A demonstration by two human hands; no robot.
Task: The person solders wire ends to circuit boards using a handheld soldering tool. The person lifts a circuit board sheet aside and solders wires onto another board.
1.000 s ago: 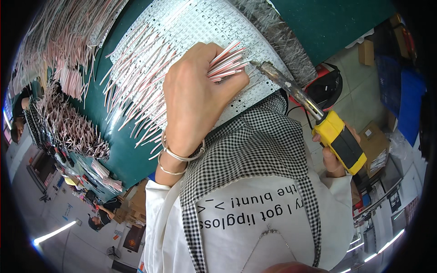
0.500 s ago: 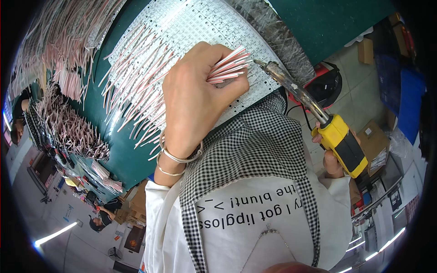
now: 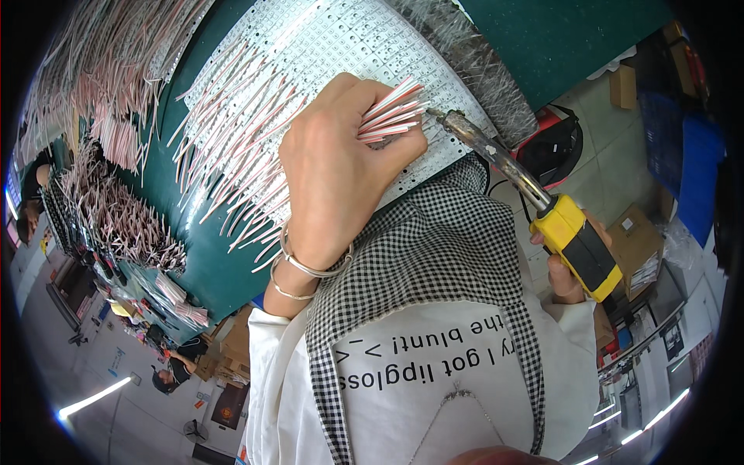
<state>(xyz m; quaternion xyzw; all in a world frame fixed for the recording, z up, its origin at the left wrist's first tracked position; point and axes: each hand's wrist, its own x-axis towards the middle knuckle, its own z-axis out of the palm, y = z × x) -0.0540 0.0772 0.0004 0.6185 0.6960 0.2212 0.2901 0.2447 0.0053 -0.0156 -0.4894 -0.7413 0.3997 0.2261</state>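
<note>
My left hand [image 3: 329,167] is closed around a bundle of thin red-and-white wires [image 3: 394,116], whose cut ends stick out to the right past the thumb and forefinger. It rests over a white perforated circuit-board panel [image 3: 310,35]. Many similar wires [image 3: 221,167] fan out across the panel's left part and hang over its edge. On the right, my right hand [image 3: 567,280] grips the yellow and black handle of a soldering iron [image 3: 573,240]. The iron's dark, worn shaft slants up and left, its tip close to the bundle's ends; whether they touch I cannot tell.
The panel lies on a green table [image 3: 198,252]. More wired panels [image 3: 108,54] and a dense heap of wires [image 3: 116,209] are at the left. A grey, wrapped stack [image 3: 480,66] lies beyond the panel. Cardboard boxes [image 3: 635,236] stand at right; other people are in the far left background.
My left hand has shifted slightly right with the wire bundle. The soldering iron has moved a little, its tip now slightly lower and nearer the wire ends.
</note>
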